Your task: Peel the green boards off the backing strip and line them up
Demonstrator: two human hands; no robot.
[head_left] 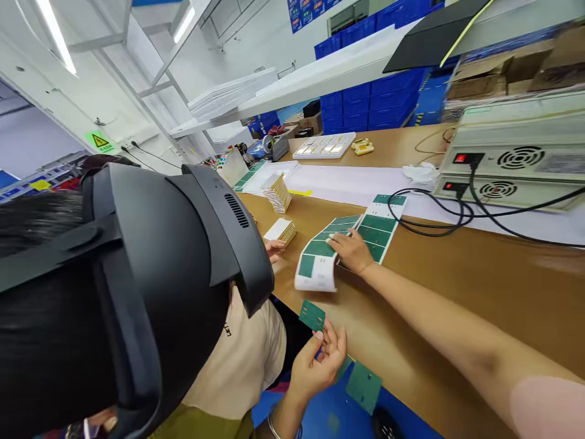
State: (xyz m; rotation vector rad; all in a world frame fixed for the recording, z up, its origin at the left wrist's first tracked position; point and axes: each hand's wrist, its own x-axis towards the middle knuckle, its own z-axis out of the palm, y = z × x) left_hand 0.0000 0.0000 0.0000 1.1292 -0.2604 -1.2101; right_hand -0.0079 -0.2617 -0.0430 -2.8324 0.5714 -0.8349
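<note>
In my left hand [322,353] I pinch a small green label [312,315] with slots cut in it, between thumb and fingers, in front of the table edge. My right hand [351,250] reaches over the table and grips a sheet of green labels [315,272] on white backing. That sheet's near end curls up off the table. A second label sheet [377,228] lies flat under and beside my right hand. More green pieces [364,387] show below my left hand at the table's edge.
A co-worker in a black headset [183,238] fills the left side, with a hand [275,250] by a stack of boards [280,231]. Another stack [276,194] stands behind. Grey powered boxes [516,161] with black cables [429,228] sit right. A white shelf [292,91] crosses above.
</note>
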